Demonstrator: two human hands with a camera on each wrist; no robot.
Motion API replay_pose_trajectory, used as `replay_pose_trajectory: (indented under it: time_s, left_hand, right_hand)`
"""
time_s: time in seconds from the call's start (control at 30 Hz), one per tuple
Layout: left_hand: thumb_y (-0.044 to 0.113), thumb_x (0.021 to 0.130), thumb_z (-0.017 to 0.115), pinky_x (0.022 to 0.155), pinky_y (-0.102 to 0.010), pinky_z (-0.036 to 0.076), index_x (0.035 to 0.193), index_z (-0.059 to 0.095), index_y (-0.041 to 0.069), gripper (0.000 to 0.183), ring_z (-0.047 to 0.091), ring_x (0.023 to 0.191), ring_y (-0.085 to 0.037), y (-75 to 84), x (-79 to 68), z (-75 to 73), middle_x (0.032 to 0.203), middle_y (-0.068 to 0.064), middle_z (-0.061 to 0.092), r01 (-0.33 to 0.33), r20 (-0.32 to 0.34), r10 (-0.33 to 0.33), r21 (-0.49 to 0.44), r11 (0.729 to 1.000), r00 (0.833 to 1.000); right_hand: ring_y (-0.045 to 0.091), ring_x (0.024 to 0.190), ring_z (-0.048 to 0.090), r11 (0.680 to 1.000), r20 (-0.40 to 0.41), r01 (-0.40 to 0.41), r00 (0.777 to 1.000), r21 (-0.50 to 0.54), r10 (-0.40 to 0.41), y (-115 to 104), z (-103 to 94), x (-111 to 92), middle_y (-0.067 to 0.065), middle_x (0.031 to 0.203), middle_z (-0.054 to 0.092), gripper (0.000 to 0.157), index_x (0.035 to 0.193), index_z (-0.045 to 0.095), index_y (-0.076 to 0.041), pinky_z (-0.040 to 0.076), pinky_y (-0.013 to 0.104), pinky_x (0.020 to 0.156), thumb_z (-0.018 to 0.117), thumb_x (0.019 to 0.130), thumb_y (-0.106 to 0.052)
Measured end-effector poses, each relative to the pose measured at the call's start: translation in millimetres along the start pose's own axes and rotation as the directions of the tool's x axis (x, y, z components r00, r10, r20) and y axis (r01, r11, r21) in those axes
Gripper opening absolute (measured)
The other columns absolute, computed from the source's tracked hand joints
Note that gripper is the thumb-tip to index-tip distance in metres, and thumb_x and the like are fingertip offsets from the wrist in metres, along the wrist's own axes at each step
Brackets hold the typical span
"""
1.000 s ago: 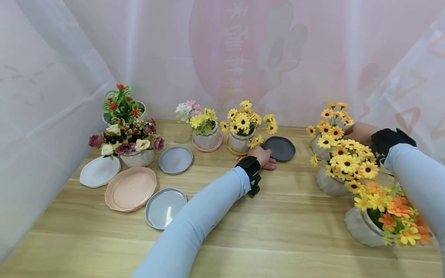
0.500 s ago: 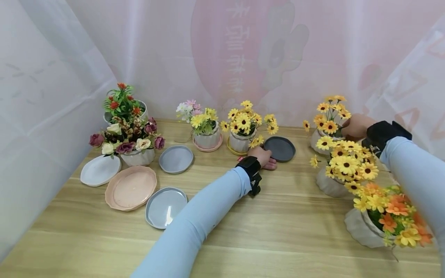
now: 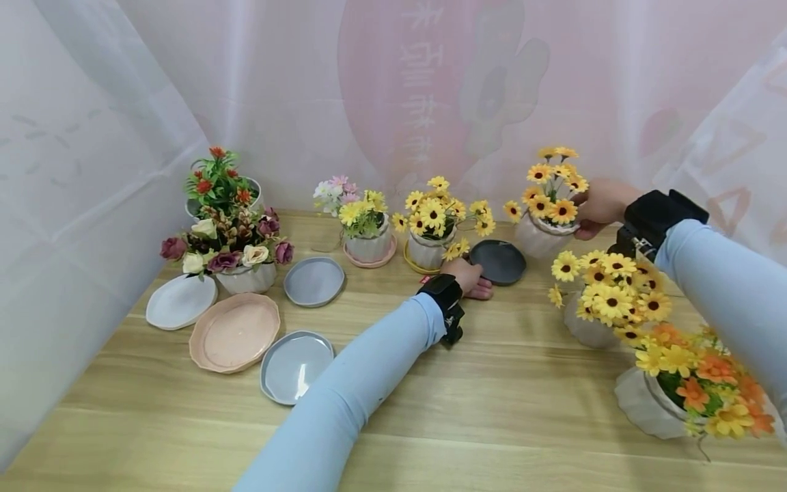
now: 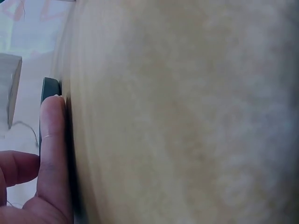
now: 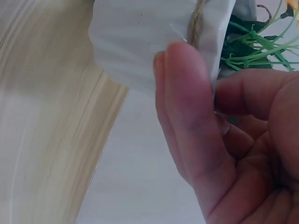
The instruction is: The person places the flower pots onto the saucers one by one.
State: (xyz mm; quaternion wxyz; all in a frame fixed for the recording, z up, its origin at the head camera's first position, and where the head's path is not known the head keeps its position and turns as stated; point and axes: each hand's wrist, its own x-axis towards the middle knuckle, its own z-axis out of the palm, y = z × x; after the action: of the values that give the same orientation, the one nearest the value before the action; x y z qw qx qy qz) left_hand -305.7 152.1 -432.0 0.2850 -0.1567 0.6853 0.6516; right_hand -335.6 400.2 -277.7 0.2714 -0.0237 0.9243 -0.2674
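Observation:
In the head view my right hand (image 3: 602, 205) pinches the rim of a white flowerpot (image 3: 541, 236) with orange-yellow daisies. In the right wrist view the thumb and fingers (image 5: 189, 102) clasp the wall of this pot (image 5: 140, 42), tied with twine, which appears lifted off the table. My left hand (image 3: 468, 277) holds the near left edge of a dark grey saucer (image 3: 499, 262), between thumb and finger in the left wrist view, where only a sliver of the saucer (image 4: 50, 87) shows. The pot hangs just behind and right of that saucer.
Two flowerpots stand at the right, one with yellow daisies (image 3: 587, 324), one with orange-yellow flowers (image 3: 652, 406). Back centre, two potted plants sit on pink (image 3: 371, 261) and yellow saucers (image 3: 413, 263). More pots and several saucers, including a peach one (image 3: 233, 335), occupy the left.
My right hand has carried the orange-yellow daisy pot up and left from the back right, toward the dark saucer. The left hand stays in place at the saucer's edge.

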Motion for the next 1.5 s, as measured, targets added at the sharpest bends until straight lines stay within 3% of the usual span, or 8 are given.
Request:
replay_pose_trajectory:
  time_s: [0.3, 0.83, 0.87, 0.97, 1.1, 1.33, 1.5]
  left_hand:
    - [0.016, 0.104, 0.05, 0.058, -0.034, 0.061, 0.12, 0.058, -0.008, 0.031, 0.073, 0.069, -0.028, -1.7, 1.4, 0.2, 0.078, -0.016, 0.072, 0.005, 0.009, -0.004, -0.021, 1.0, 1.0]
    - [0.014, 0.104, 0.05, 0.06, -0.033, 0.061, 0.136, 0.048, -0.009, 0.039, 0.073, 0.077, -0.032, 0.9, -7.9, -1.0, 0.079, -0.017, 0.072, -0.045, 0.041, 0.047, -0.042, 0.998, 0.998]
    - [0.014, 0.104, 0.049, 0.062, -0.033, 0.061, 0.136, 0.048, -0.01, 0.04, 0.073, 0.079, -0.033, 0.7, -9.6, -1.6, 0.079, -0.017, 0.072, -0.052, 0.045, 0.054, -0.048, 0.998, 0.998]
    - [0.012, 0.105, 0.047, 0.072, -0.036, 0.061, 0.136, 0.047, -0.012, 0.039, 0.071, 0.088, -0.036, 6.3, -33.5, -3.5, 0.09, -0.022, 0.072, -0.074, 0.046, 0.076, -0.051, 0.996, 0.996]
    - [0.011, 0.105, 0.046, 0.078, -0.038, 0.06, 0.132, 0.049, -0.012, 0.035, 0.069, 0.096, -0.038, 9.7, -49.0, -3.7, 0.097, -0.024, 0.072, -0.087, 0.037, 0.089, -0.056, 0.995, 0.995]
    - [0.011, 0.103, 0.049, 0.064, -0.035, 0.062, 0.126, 0.054, -0.011, 0.032, 0.072, 0.084, -0.036, -2.9, -16.1, -2.0, 0.08, -0.018, 0.072, -0.082, 0.04, 0.086, -0.082, 0.993, 0.996]
    - [0.011, 0.103, 0.049, 0.063, -0.035, 0.062, 0.129, 0.053, -0.01, 0.033, 0.073, 0.078, -0.034, -6.9, -2.7, -1.8, 0.078, -0.018, 0.071, -0.055, 0.043, 0.059, -0.1, 0.994, 0.997]
  right_hand:
    - [0.015, 0.06, 0.065, 0.999, 0.05, 0.041, 0.998, -0.03, -0.04, -24.8, 20.6, 9.2, 0.007, 0.072, 0.067, 0.058, 0.141, 0.031, 0.022, 0.06, 0.031, 0.061, 0.053, 0.092, -0.001]
    - [0.012, 0.053, 0.063, 0.99, 0.093, 0.09, 0.992, -0.11, -0.08, -39.5, 39.2, 25.8, 0.004, 0.061, 0.063, 0.058, 0.14, 0.034, 0.022, 0.057, 0.028, 0.055, 0.052, 0.09, 0.0]
    - [0.012, 0.053, 0.063, 0.99, 0.097, 0.093, 0.992, -0.109, -0.083, -40.3, 40.5, 26.5, 0.004, 0.06, 0.063, 0.057, 0.14, 0.034, 0.022, 0.057, 0.028, 0.055, 0.052, 0.09, 0.0]
    - [0.012, 0.053, 0.063, 0.991, 0.106, 0.097, 0.991, -0.092, -0.087, -44.1, 43.1, 26.0, 0.005, 0.06, 0.064, 0.056, 0.141, 0.031, 0.023, 0.057, 0.027, 0.054, 0.05, 0.092, 0.001]
    - [0.012, 0.053, 0.064, 0.994, 0.115, 0.087, 0.99, -0.065, -0.079, -47.7, 44.6, 25.1, 0.006, 0.061, 0.065, 0.056, 0.141, 0.03, 0.023, 0.058, 0.028, 0.056, 0.049, 0.093, 0.002]
    - [0.012, 0.053, 0.065, 0.991, 0.106, 0.091, 0.991, -0.094, -0.081, -48.8, 49.4, 25.5, 0.005, 0.06, 0.065, 0.053, 0.14, 0.034, 0.022, 0.058, 0.027, 0.055, 0.049, 0.093, 0.002]
    - [0.013, 0.054, 0.065, 0.985, 0.105, 0.116, 0.989, -0.131, -0.103, -47.0, 54.6, 26.9, 0.012, 0.064, 0.067, 0.053, 0.139, 0.037, 0.022, 0.056, 0.027, 0.055, 0.051, 0.092, 0.001]
